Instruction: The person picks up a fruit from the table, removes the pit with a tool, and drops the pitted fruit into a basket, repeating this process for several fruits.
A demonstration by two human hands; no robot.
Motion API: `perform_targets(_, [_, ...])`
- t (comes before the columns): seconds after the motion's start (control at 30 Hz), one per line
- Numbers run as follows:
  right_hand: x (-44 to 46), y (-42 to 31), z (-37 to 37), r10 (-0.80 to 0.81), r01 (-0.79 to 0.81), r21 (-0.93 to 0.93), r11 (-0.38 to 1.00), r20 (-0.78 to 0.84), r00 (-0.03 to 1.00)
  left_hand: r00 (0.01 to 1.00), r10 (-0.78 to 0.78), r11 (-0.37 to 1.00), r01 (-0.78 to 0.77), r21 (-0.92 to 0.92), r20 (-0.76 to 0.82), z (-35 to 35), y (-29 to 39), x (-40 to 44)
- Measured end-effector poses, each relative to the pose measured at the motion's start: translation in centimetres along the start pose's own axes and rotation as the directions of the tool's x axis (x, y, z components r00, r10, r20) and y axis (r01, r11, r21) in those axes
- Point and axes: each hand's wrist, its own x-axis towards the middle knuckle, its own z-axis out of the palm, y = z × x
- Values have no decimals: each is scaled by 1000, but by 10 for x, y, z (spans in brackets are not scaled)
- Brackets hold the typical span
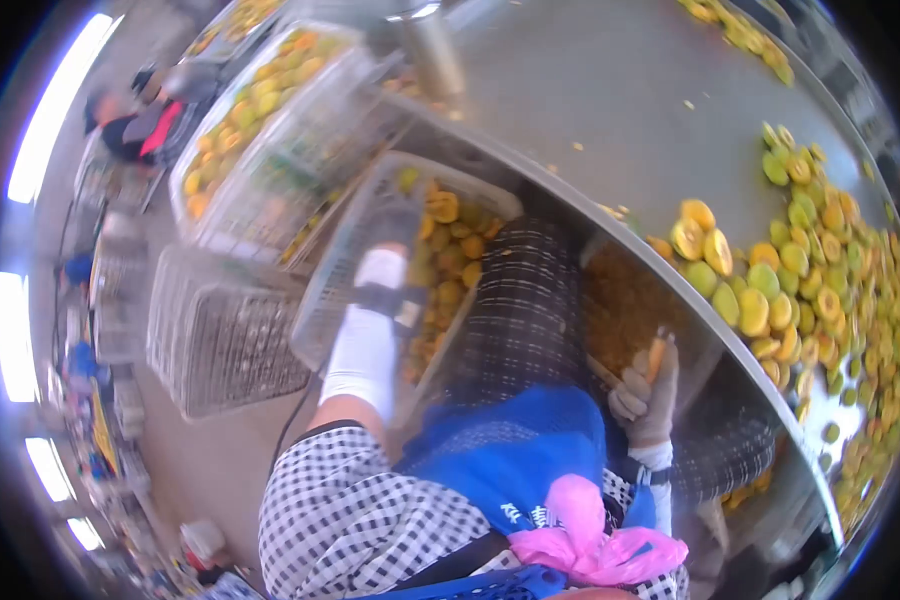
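Note:
My left hand [388, 222], in a greyish glove and smeared by motion, is over a white plastic crate [335, 265] of yellow and green fruit [450, 250]. Its fingers cannot be made out, nor whether it holds anything. Lower on the right, my right hand [642, 400] wears a pale glove and closes around a wooden-handled tool [657, 357]. The handle's end sticks up past the fist; the working end is not clear. This hand is above my lap, beside the metal table's edge. Halved yellow-green fruit [753, 312] lies heaped on the table nearby.
A metal table [610, 110] with a raised rim curves along the right. Another crate [270, 150] full of fruit stands at the upper left, and a stacked crate [235, 335] sits on the floor. Brown scraps [615, 305] lie under the rim. Another person [155, 125] is in the background.

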Motion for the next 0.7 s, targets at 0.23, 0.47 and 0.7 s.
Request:
perform_targets(0.23, [5, -4, -1, 102, -119, -65, 991, -228, 968, 927, 211, 605, 126, -786, 311, -60, 120, 109])
perform_targets(0.47, [17, -2, -28, 120, -128, -42, 991, -144, 982, 682, 623, 651, -182, -737, 382, -38, 347, 178])
perform_targets(0.7, [10, -3, -24, 78, -115, -191, 975, -192, 978, 334, 663, 746, -365, -556, 670, -54, 393, 188])
